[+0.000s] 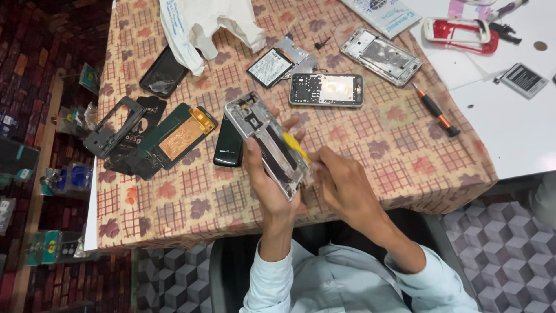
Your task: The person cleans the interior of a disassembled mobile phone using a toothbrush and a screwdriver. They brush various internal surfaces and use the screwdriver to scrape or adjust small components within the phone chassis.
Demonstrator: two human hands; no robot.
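My left hand (267, 177) grips an opened phone frame (262, 139), silver-edged with its dark insides facing up, tilted over the table's near edge. My right hand (341, 179) holds a small yellow pry tool (295, 145) whose tip lies against the frame's right side. Both forearms wear light blue sleeves. On the patterned cloth (376, 145) around the hands lie several more phone parts: a black phone (229, 145) just left of the frame, and another opened phone body (326, 90) just beyond it.
A green back cover with an orange panel (176, 136), dark frames (113, 127) and a black screen (164, 72) lie at left. A white plastic bag (202, 23) sits at the back. An orange-banded screwdriver (435, 109), a silver chassis (380, 56), a red-white case (460, 32) and a battery (523, 79) are at right.
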